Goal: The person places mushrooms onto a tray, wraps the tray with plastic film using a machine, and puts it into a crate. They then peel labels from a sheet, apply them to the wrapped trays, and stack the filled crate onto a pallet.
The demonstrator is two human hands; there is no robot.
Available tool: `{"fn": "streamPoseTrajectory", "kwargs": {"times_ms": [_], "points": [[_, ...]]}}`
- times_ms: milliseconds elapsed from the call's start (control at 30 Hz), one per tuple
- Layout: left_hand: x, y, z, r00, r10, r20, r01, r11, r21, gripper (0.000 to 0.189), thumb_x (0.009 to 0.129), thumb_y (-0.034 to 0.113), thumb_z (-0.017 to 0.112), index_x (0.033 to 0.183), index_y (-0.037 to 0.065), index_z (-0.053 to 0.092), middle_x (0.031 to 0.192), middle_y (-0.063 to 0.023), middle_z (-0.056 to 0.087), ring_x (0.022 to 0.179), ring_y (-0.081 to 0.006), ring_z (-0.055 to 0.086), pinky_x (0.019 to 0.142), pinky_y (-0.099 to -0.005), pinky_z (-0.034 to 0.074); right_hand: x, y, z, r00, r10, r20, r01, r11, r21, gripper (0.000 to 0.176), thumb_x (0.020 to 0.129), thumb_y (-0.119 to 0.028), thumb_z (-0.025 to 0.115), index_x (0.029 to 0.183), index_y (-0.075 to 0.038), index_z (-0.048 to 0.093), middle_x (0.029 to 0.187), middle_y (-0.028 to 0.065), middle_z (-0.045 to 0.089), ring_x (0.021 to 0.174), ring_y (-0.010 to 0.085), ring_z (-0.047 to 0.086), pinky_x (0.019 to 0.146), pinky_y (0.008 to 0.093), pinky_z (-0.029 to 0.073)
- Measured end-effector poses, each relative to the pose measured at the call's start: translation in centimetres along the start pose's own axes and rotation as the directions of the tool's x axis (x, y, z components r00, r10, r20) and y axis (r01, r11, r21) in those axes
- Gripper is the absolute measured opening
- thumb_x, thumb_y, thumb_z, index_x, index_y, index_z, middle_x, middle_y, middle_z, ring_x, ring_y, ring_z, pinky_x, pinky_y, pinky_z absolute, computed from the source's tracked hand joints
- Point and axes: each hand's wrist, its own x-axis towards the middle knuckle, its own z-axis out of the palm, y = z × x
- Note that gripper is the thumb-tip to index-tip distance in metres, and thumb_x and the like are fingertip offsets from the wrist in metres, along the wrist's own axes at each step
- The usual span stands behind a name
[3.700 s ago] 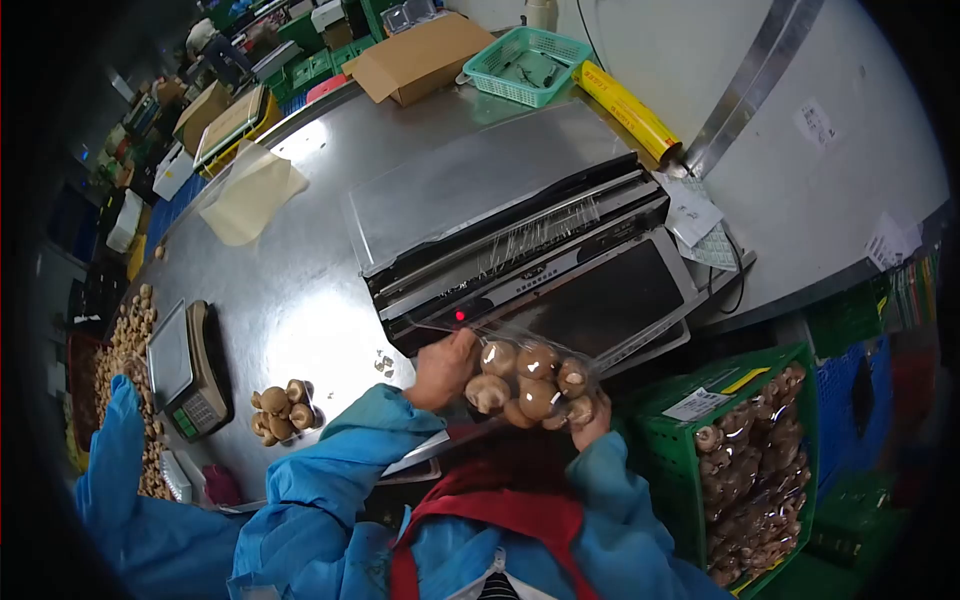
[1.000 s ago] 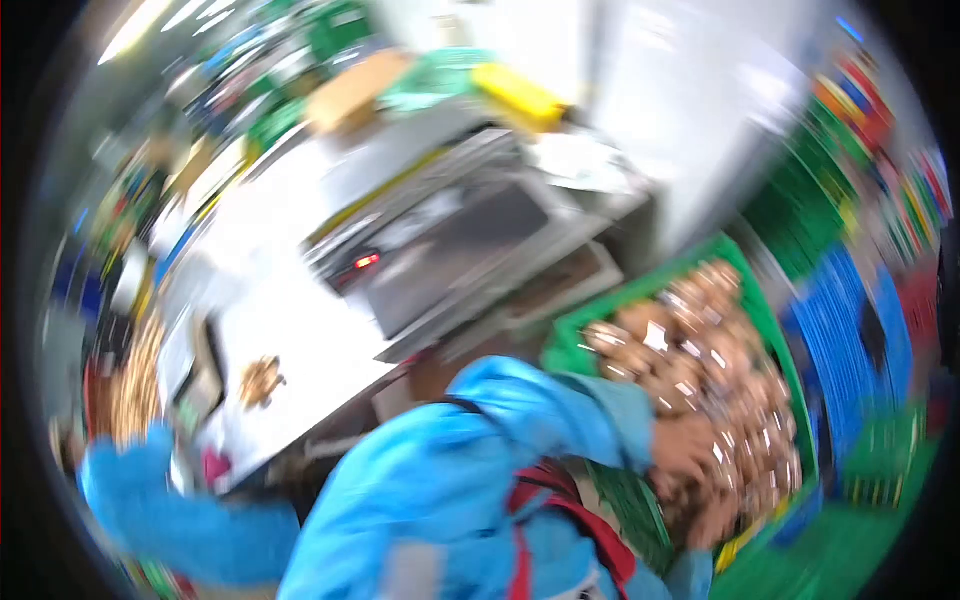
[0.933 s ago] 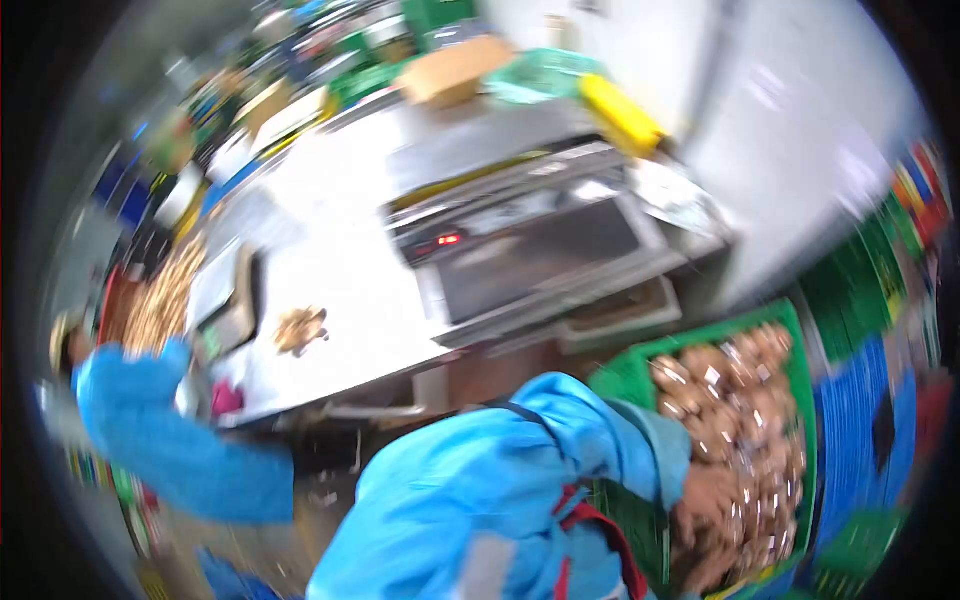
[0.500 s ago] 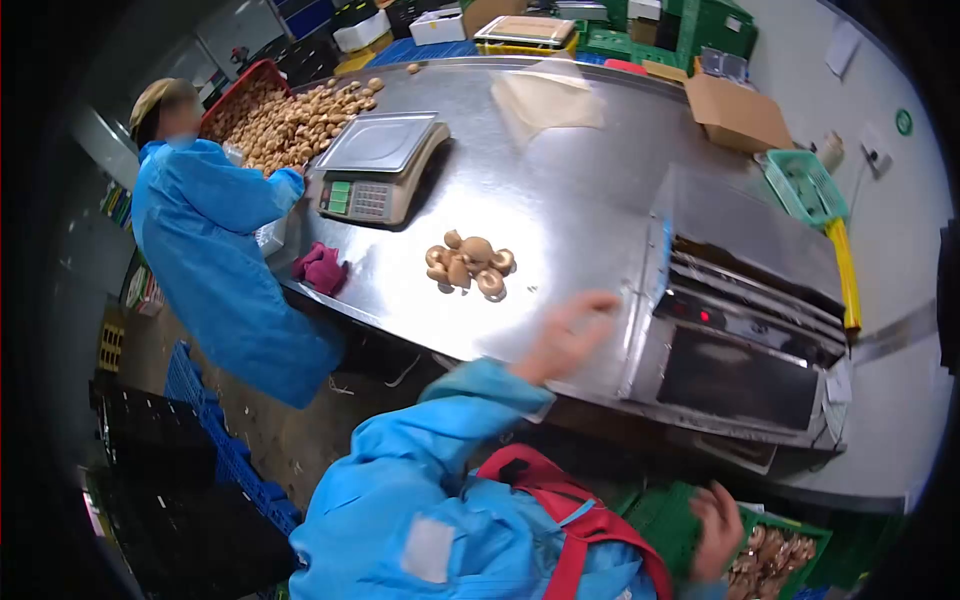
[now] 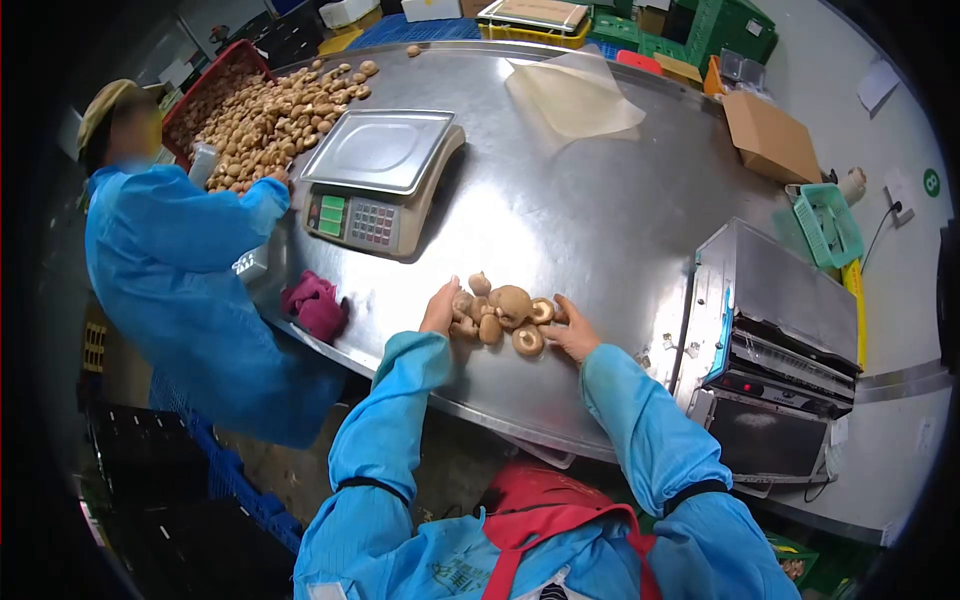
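A small pile of brown mushrooms [image 5: 511, 306] lies on the metal table in front of me, some caps up and some with pale undersides showing. At its left edge is my left hand [image 5: 440, 308], fingers stretched out along the mushrooms. My right hand [image 5: 574, 332] is on the opposite side, fingers apart, its tips at the rightmost mushroom. Both hands appear to touch the pile without gripping any single mushroom. Beyond the pile stands a digital scale [image 5: 380, 180] with a bare metal pan.
A person in a blue gown [image 5: 190, 270] stands at left, a hand near the large mushroom heap [image 5: 275, 125]. Purple gloves [image 5: 316, 305] lie by the table edge. At right are a wrapping machine [image 5: 780, 350], a green basket [image 5: 828, 225] and a cardboard box [image 5: 770, 135].
My left hand has moved left to the pile's left side. My right hand has risen from beside the green crate at lower right to the pile's right side. The view has shifted.
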Motion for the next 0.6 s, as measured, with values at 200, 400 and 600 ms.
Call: {"fn": "streamPoseTrajectory", "kwargs": {"times_ms": [200, 400, 600], "points": [[-5.1, 4.4, 3.7, 0.983, -0.141, 0.119, 0.145, 0.989, -0.029, 0.053, 0.085, 0.048, 0.053, 0.114, 0.004, 0.052, 0.107, -0.0062, 0.054, 0.102, -0.0182, 0.049, 0.086, -0.0352, 0.037, -2.7, -1.6, -2.9, 0.993, -0.082, -0.078, 0.075, 0.993, -0.094, 0.079, 0.075, -0.023, 0.069, 0.140, -0.009, 0.027, 0.126, 0.0175, 0.039, 0.102, 0.0260, 0.051, 0.078, 0.0336, 0.048], [-10.5, 13.4, 14.3, 0.912, 0.001, 0.411, 0.046, 0.993, -0.105, 0.042, 0.092, 0.041, 0.046, 0.118, 0.009, 0.046, 0.109, -0.0029, 0.047, 0.102, -0.0162, 0.045, 0.089, -0.0374, 0.035, -10.4, -9.2, -13.8, 0.940, -0.293, -0.172, 0.288, 0.956, -0.058, 0.070, 0.075, -0.030, 0.069, 0.133, -0.005, 0.038, 0.119, 0.0177, 0.042, 0.093, 0.0225, 0.055, 0.071, 0.0317, 0.051], [-13.2, 15.2, 30.1, 0.775, -0.003, 0.633, 0.066, 0.995, -0.077, 0.041, 0.092, 0.044, 0.045, 0.114, 0.009, 0.047, 0.111, -0.0046, 0.048, 0.106, -0.0180, 0.045, 0.090, -0.0393, 0.036, -16.9, -13.1, -29.8, 0.924, -0.234, -0.303, 0.233, 0.972, -0.040, 0.058, 0.081, -0.024, 0.064, 0.129, 0.000, 0.041, 0.103, 0.0094, 0.052, 0.079, 0.0122, 0.054, 0.060, 0.0249, 0.050]]}}
